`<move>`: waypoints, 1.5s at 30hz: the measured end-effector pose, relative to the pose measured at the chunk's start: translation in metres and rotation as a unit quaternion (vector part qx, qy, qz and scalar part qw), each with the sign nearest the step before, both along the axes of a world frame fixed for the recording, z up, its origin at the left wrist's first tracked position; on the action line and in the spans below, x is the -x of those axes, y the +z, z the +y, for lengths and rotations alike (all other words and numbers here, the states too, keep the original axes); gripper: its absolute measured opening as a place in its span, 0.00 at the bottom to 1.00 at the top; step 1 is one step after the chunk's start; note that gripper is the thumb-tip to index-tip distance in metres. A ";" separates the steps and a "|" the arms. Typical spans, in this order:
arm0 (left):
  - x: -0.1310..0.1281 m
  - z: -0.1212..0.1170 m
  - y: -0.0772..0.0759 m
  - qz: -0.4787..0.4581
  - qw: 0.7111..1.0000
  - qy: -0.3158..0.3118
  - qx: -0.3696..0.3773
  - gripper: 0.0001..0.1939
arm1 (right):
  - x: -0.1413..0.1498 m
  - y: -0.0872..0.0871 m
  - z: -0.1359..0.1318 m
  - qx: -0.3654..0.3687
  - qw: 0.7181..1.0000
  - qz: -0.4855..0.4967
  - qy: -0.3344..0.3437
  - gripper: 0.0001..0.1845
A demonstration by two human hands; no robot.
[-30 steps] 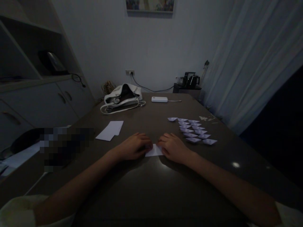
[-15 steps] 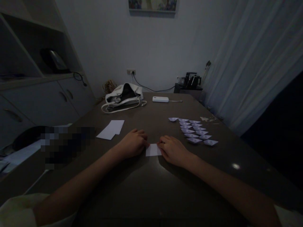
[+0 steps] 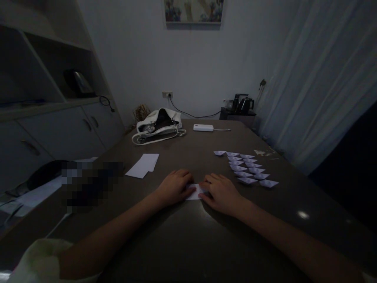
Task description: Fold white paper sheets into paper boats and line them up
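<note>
A small white piece of folded paper (image 3: 194, 194) lies flat on the dark table in front of me. On its left edge is my left hand (image 3: 174, 188), fingers curled, with the thumb pressed on the sheet. My right hand (image 3: 223, 194) grips the right side of the same paper, thumb and fingertips close together. Part of the sheet is hidden under the fingers. To the right, several folded paper boats (image 3: 247, 181) stand in two rows. Loose white paper sheets (image 3: 141, 166) lie overlapping to the left.
A white handbag (image 3: 159, 125) lies open at the table's far left. Beside it is a white oblong device (image 3: 203, 127) with a short cable. A blurred dark patch (image 3: 94, 184) covers the left table edge. A kettle (image 3: 246, 105) stands on a low cabinet behind.
My left thumb and right fingers have moved inward over the paper, covering more of it. The whole view has shifted slightly, so things appear lower and further right.
</note>
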State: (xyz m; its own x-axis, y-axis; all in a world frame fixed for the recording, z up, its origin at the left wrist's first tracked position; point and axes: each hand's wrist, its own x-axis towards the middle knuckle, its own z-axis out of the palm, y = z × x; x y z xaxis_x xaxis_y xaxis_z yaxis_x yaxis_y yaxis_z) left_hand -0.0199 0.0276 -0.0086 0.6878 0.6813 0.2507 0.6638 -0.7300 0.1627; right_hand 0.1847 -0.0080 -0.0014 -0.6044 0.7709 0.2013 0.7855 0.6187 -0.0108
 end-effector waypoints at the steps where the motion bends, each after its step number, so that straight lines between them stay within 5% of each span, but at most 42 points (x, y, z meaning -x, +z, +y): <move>1: -0.002 -0.001 -0.002 -0.007 1.000 -0.001 0.008 0.10 | 0.001 -0.001 0.000 -0.001 1.000 0.006 -0.007 0.12; 17: 0.000 -0.001 -0.006 -0.088 0.988 -0.043 0.122 0.09 | -0.002 -0.015 0.013 0.110 0.971 0.209 -0.049 0.18; 21: -0.001 0.000 -0.006 -0.093 0.989 -0.058 0.104 0.08 | 0.001 -0.017 0.015 0.192 0.930 0.314 -0.018 0.09; 25: -0.001 0.000 -0.004 -0.076 0.991 -0.054 0.093 0.17 | 0.001 -0.021 0.019 0.229 0.868 0.441 -0.008 0.11; 32: -0.004 -0.006 0.000 -0.067 0.987 -0.076 0.125 0.21 | 0.001 -0.022 0.019 0.200 0.888 0.412 0.036 0.20; 40: -0.001 -0.002 -0.002 -0.122 0.967 -0.046 0.221 0.23 | 0.002 -0.025 0.024 0.236 0.832 0.500 -0.027 0.20; 45: -0.001 0.000 -0.001 -0.162 0.947 -0.036 0.276 0.24 | -0.001 -0.025 0.027 0.233 0.824 0.514 -0.054 0.20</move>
State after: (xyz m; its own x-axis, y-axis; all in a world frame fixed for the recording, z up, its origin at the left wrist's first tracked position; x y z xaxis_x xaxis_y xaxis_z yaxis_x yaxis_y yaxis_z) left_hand -0.0190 0.0272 -0.0091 0.6852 0.7244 0.0762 0.4659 -0.5163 0.7185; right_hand 0.1858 0.0190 -0.0265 -0.2227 0.9471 0.2312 0.2626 0.2867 -0.9213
